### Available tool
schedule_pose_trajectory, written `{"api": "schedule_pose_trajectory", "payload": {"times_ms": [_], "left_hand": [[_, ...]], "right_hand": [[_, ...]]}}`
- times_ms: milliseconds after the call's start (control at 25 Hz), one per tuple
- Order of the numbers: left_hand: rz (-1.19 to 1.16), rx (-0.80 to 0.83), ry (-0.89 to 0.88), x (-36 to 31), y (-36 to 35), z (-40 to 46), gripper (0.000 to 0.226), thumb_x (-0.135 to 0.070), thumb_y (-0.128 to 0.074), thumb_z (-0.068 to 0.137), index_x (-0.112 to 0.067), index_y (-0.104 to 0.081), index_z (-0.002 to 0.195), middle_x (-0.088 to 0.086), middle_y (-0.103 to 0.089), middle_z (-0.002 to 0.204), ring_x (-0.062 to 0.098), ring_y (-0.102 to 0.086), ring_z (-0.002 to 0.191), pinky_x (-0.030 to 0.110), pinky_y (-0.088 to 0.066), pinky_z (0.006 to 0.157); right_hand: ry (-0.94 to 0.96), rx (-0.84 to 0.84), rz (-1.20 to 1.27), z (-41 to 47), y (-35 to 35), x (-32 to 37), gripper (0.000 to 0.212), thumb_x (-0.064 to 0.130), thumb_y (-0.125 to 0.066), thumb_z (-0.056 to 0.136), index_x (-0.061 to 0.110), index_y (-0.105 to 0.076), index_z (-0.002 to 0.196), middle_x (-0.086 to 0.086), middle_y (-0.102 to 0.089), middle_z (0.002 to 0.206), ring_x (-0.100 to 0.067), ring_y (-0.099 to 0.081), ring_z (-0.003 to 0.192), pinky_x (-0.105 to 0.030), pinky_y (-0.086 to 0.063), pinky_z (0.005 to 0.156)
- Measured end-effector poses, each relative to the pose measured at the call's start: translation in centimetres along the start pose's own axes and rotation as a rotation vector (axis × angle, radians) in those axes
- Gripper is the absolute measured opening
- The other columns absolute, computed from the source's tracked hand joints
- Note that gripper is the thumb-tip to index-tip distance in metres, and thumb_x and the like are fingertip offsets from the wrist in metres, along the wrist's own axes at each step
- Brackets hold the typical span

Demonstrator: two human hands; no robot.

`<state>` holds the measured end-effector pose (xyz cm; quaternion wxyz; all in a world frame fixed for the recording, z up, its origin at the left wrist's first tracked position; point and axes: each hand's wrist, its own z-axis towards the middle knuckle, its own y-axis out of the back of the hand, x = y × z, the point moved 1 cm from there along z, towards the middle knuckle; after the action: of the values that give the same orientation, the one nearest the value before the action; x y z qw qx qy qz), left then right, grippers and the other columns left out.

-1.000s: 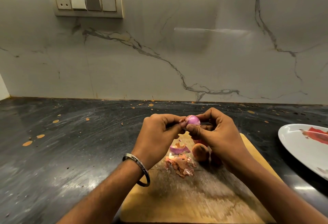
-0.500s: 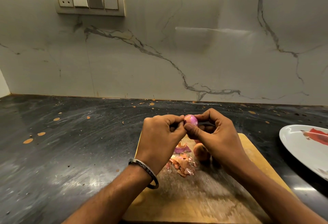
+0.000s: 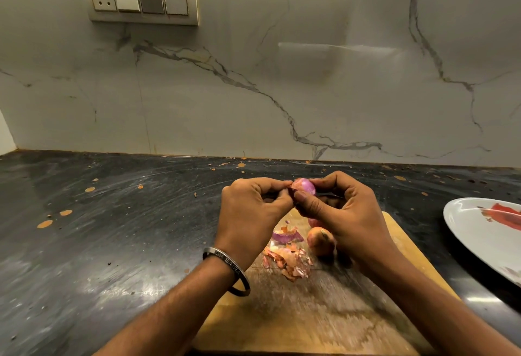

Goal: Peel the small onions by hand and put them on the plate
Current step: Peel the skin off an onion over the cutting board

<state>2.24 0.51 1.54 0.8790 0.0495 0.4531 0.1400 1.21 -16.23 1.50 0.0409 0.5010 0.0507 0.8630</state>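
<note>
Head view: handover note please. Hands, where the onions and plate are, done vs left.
Left hand: pinches loose skin at the end of the small purple half-peeled onion.
Right hand: grips that onion, thumb across its front, above the wooden cutting board.
On the board: one small brown unpeeled onion, another mostly hidden under the right hand, a pile of dry orange-pink peels.
White plate with red print: at right on the dark counter, no onion on its visible part.
Left: finish peeling, plate it, peel the rest.
</note>
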Motion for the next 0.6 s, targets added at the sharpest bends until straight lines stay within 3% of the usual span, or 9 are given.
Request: {"api": "schedule_pose_trajectory", "payload": {"times_ms": [160, 280, 480, 600], "left_hand": [[-0.191, 0.035, 0.139, 0.1, 0.25, 0.28, 0.015, -0.005, -0.071, 0.087, -0.017, -0.077, 0.093, 0.002, -0.077, 0.079, 0.012, -0.074, 0.073, 0.023, -0.059, 0.064], [-0.29, 0.051, 0.227, 0.3, 0.27, 0.47, 0.015, -0.005, -0.067, 0.089, -0.016, -0.077, 0.093, 0.003, -0.077, 0.084, 0.015, -0.074, 0.078, 0.022, -0.059, 0.064], [-0.071, 0.034, 0.057, 0.03, -0.35, -0.27, 0.018, -0.015, -0.073, 0.087, -0.023, -0.072, 0.103, -0.011, -0.074, 0.092, 0.0, -0.071, 0.084, 0.019, -0.059, 0.073], [-0.066, -0.003, 0.088, 0.22, -0.3, -0.1, 0.019, -0.011, -0.072, 0.087, -0.024, -0.071, 0.102, -0.009, -0.074, 0.092, 0.001, -0.072, 0.084, 0.023, -0.06, 0.074]], "right_hand": [[-0.066, -0.008, 0.062, 0.25, 0.17, -0.01, 0.042, 0.034, -0.082, 0.072, 0.011, -0.069, 0.105, -0.007, -0.077, 0.095, -0.024, -0.077, 0.086, -0.036, -0.063, 0.074], [-0.102, 0.008, 0.118, 0.46, 0.21, -0.07, 0.041, 0.029, -0.078, 0.075, 0.013, -0.068, 0.111, -0.005, -0.077, 0.101, -0.022, -0.075, 0.093, -0.031, -0.062, 0.074], [-0.09, 0.047, 0.095, 0.32, -0.03, -0.2, 0.04, 0.025, -0.072, 0.082, 0.017, -0.067, 0.121, 0.0, -0.076, 0.108, -0.016, -0.074, 0.098, -0.025, -0.06, 0.076], [-0.102, 0.059, 0.105, 0.32, -0.22, -0.22, 0.036, 0.028, -0.068, 0.084, 0.019, -0.067, 0.119, 0.0, -0.076, 0.105, -0.016, -0.074, 0.097, -0.024, -0.06, 0.075]]}}
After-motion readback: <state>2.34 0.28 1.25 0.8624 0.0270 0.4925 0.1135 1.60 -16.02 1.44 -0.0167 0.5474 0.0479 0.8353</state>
